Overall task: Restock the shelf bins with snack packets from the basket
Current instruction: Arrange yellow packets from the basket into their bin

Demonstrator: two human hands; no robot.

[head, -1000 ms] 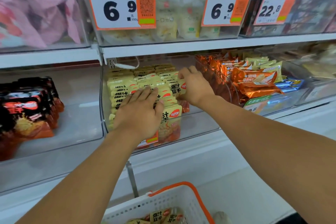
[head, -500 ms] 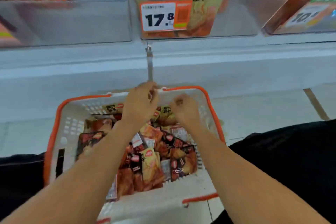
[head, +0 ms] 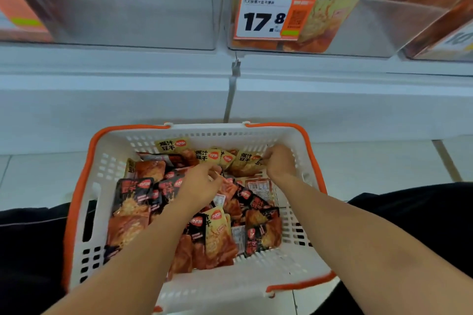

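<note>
Orange-rimmed white basket [head: 84, 186] holds yellow and black snack packets [head: 133, 199]. Left hand [head: 199, 184] reaches among them, grasp unclear; right hand [head: 280, 161] pinches a yellow packet [head: 245, 161] at the far end. Clear shelf bin [head: 371, 25] sits above.

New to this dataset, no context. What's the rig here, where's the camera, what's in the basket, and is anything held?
There is no robot. A person works with bare hands, and the single view comes from a wide-angle camera worn on the head, looking forward and down.

Below is a white basket with orange handles, on the floor, full of snack packets: yellow ones at the far end, black ones mixed in nearer.

Both hands reach into it. The right hand has its fingers curled at the yellow packets; the left hand is curled over the pile. Whether either has a firm grip is unclear.

Above is a clear shelf bin of matching yellow packets, with a price tag reading 17.8.
</note>
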